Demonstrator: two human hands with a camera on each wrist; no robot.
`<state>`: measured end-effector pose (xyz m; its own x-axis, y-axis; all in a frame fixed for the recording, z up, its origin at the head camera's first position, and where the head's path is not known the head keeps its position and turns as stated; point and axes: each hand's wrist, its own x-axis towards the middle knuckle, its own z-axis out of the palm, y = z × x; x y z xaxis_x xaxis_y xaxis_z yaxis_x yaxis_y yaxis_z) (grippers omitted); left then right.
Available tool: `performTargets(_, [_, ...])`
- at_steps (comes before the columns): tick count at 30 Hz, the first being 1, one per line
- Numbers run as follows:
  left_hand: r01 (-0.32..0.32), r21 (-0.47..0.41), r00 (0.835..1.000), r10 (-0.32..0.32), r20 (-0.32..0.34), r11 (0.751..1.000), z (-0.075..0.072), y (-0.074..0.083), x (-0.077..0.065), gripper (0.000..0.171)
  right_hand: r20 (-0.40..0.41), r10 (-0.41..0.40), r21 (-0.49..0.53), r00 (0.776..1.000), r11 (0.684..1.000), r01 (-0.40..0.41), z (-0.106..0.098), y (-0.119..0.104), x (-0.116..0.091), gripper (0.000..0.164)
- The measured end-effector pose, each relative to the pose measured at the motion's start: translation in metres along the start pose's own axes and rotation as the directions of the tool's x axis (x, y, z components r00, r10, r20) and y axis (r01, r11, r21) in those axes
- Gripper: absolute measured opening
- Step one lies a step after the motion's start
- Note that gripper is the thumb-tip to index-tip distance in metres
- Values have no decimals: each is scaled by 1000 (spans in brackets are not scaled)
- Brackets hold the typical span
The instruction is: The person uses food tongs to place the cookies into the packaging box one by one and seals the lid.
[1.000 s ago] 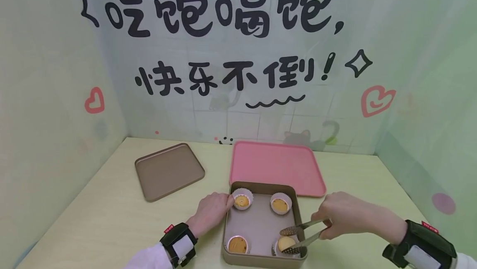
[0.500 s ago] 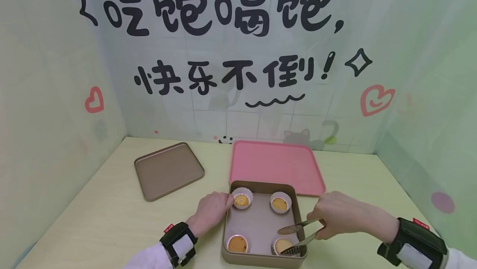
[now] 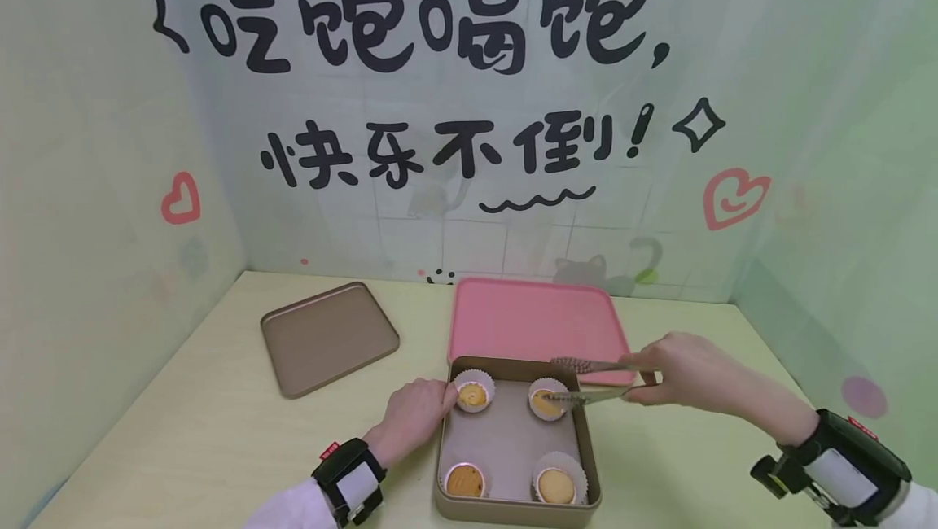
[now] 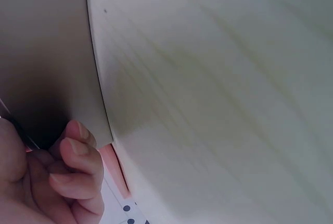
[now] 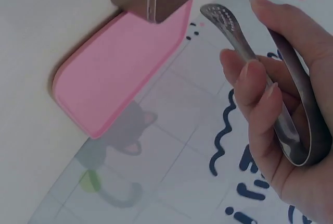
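A square brown baking tin holds several round cookies in white paper cups, one near each corner. My left hand grips the tin's left wall near the back corner, fingers curled at the rim. My right hand holds metal tongs with perforated tips. The arms of the tongs are spread, with nothing pinched between them. In the head view their lower tip overlaps the back right cookie. A pale smooth cookie sits in its cup at the front right, a darker speckled cookie at the front left.
Behind the tin lies a flat pink tray, partly covered by the tin's back edge in the head view. A shallow brown tray rests at the back left of the pale wooden table. Printed walls enclose the table.
The tongs have left the pale cookie in its front right cup and risen toward the tin's back right corner. That cup's paper now shows fully. The left hand has stayed put.
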<state>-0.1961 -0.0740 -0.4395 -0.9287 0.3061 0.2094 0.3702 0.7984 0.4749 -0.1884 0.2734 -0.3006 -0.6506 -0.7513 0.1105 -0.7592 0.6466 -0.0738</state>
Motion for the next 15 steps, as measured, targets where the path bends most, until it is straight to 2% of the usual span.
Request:
performTargets(3, [-8,7,1000,8,-5,1000,0,0,0,41,-36,128,-5,991,992,-128,-1,17,-3,21])
performTargets(7, [-36,30,999,37,-11,999,1,0,0,40,-31,282,-7,959,959,-283,2,41,-10,14])
performTargets(12, [-58,36,998,59,-10,998,1,-1,0,38,-47,383,-25,922,923,-385,13,73,-19,18])
performTargets(15, [-41,25,999,41,-7,999,1,-1,0,38,-35,444,7,895,896,-444,20,89,-22,24])
